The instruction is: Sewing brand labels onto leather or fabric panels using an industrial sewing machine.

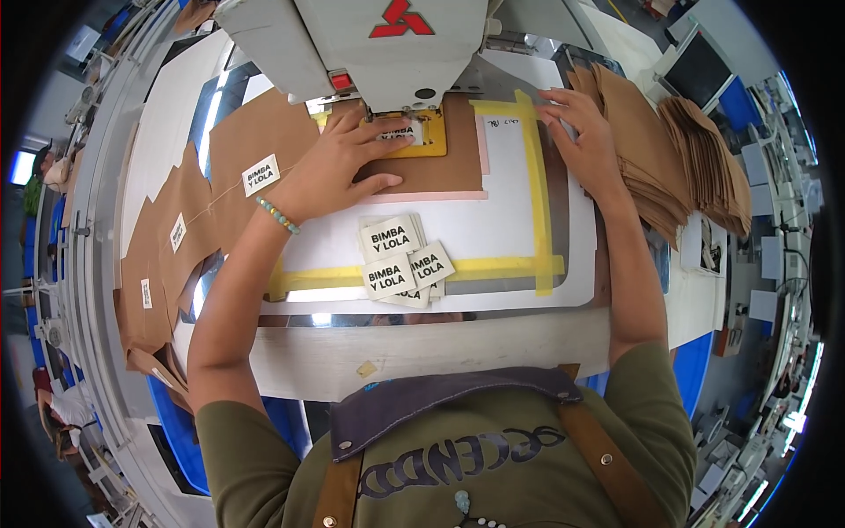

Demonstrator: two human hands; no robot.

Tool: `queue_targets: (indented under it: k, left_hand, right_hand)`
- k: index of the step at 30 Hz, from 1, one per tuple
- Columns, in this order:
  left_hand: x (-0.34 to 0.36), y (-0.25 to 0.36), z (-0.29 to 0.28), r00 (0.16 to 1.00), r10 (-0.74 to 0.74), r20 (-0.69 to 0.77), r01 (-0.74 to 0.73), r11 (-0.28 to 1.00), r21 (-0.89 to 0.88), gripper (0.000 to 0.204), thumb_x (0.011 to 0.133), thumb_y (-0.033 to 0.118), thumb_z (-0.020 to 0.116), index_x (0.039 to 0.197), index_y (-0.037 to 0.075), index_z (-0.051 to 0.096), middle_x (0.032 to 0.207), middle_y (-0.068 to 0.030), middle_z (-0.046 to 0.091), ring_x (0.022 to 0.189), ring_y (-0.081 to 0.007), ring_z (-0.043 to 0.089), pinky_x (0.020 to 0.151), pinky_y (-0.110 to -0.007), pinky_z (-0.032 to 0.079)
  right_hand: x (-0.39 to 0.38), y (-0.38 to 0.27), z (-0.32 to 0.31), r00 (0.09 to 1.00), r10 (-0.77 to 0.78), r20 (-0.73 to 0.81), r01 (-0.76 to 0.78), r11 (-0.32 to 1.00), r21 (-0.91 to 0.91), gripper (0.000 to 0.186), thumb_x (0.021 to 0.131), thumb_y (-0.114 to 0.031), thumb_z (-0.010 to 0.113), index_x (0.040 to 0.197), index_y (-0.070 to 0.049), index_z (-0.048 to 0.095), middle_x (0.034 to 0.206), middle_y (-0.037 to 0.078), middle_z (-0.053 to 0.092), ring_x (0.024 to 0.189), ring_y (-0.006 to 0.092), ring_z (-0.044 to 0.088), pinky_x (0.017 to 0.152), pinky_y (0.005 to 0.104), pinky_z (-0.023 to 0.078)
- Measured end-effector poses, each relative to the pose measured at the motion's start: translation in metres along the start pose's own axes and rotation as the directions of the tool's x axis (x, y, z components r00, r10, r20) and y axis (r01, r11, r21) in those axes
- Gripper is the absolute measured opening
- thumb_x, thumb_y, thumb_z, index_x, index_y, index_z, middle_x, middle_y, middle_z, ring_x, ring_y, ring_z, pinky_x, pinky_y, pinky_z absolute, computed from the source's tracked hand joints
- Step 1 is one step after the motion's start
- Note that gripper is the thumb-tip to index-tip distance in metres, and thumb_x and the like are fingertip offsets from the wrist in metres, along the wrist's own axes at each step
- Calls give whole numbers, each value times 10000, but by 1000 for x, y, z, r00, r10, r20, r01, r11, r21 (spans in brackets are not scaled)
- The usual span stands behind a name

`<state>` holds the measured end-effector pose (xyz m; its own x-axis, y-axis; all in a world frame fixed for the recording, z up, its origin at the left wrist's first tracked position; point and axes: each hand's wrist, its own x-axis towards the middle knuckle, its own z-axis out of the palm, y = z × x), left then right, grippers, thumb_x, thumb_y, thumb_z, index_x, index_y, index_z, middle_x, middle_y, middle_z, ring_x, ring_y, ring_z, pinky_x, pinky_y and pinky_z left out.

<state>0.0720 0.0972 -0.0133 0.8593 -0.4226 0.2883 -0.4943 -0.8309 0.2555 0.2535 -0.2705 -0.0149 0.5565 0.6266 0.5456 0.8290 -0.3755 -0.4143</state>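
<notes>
My left hand [345,163] lies with fingers spread beside the sewing machine head [396,53], its fingertips at a white label [410,132] inside a yellow frame [433,146]. Under that frame is a brown fabric-like panel [440,173], bordered by pink strips. The fingers partly cover the label. My right hand [581,132] is open near the upper end of a yellow tape strip [539,189] on the white work plate [502,231]; nothing shows in it. A loose pile of white printed labels [392,236] rests on the plate, nearer to me.
Brown panels with labels, joined by thread, spread over the left side [238,141]. A stack of brown pieces [642,150] lies at the right, with another bundle [704,158] beyond it. Blue bins [695,374] stand below the table edge [440,352].
</notes>
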Motion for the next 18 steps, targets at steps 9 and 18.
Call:
queue_targets:
  k: [9, 18]
  left_hand:
    - [-1, 3, -2, 1000, -26, 15, 26, 999, -24, 520, 960, 284, 796, 1455, 138, 733, 1610, -37, 606, 1208, -323, 484, 1181, -435, 418]
    - [1, 4, 5, 995, -99, 4, 99, 995, 14, 449, 1040, 368, 728, 1421, 132, 749, 1580, -99, 623, 1406, -376, 502, 1254, -481, 351]
  right_hand:
    - [0, 2, 1, 1000, 3, -2, -3, 1000, 11, 177, 1004, -48, 699, 1152, -16, 792, 1351, 137, 737, 1316, 328, 644, 1107, 415, 509]
    - [-5, 0, 3, 1000, 16, 14, -16, 999, 27, 186, 1004, -56, 703, 1159, -15, 796, 1350, 137, 739, 1310, 321, 648, 1121, 423, 509]
